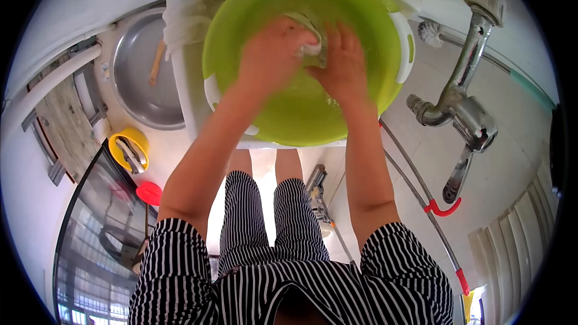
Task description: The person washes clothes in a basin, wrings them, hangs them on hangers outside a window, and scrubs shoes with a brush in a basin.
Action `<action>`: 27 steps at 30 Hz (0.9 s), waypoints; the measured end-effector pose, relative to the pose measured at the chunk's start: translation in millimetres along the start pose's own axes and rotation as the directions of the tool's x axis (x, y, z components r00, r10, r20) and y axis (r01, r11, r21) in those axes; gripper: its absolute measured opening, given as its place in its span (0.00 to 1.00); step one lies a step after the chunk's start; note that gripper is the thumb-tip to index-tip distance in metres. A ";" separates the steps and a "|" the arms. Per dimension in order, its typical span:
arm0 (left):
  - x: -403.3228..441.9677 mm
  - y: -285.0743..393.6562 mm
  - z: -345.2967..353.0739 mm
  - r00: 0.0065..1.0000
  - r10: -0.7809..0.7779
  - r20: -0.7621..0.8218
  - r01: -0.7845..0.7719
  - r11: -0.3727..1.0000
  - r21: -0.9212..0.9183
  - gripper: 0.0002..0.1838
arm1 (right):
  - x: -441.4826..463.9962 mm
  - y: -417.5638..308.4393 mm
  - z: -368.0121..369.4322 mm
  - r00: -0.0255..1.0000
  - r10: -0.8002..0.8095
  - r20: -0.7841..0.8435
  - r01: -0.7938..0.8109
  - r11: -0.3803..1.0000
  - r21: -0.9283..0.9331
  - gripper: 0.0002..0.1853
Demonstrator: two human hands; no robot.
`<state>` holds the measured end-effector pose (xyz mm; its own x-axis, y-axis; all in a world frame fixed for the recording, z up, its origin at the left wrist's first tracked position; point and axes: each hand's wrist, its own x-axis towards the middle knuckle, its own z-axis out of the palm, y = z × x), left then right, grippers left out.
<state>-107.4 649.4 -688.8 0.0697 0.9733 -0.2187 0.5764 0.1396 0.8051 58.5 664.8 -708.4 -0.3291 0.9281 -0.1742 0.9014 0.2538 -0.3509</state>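
Both hands are inside a large green basin (pixel 229 54) that appears to hold some water. My left hand (pixel 274 51) is blurred by motion, with its fingers closed around a small white cloth (pixel 312 45), partly hidden by the fingers. Beside it, my right hand (pixel 343 63) has its fingers stretched out and thumb spread, the palm turned down over the basin. Whether its fingertips touch the cloth is hard to make out.
A chrome faucet (pixel 460 96) juts in at the right. White fabric (pixel 185 21) hangs over the sink's left edge. Further left are a grey basin (pixel 135 93) holding a wooden stick (pixel 158 63), and a yellow bucket (pixel 143 141). Long poles (pixel 415 186) lean at the right.
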 end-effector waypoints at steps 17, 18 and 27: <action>14.8 -0.6 -3.7 0.980 0.092 -0.178 -0.105 0.992 -0.063 0.25 | 13.5 -11.5 78.8 0.886 0.405 0.226 -0.430 0.900 0.074 0.34; 6.1 3.1 2.7 0.969 0.007 -0.247 -0.049 0.985 -0.165 0.26 | 17.8 -12.0 79.6 0.826 0.352 0.441 -0.400 0.916 0.018 0.35; -18.3 -0.8 44.6 0.662 -0.550 0.509 0.375 -0.346 -0.860 0.28 | -8.9 -36.9 8.0 0.966 0.228 0.124 -0.258 0.897 0.360 0.27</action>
<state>-72.8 623.4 -710.1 0.1438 0.4749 -0.8682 -0.8735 0.4732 0.1141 25.9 645.1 -701.2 -0.1476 0.9202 -0.3627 0.7917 -0.1099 -0.6009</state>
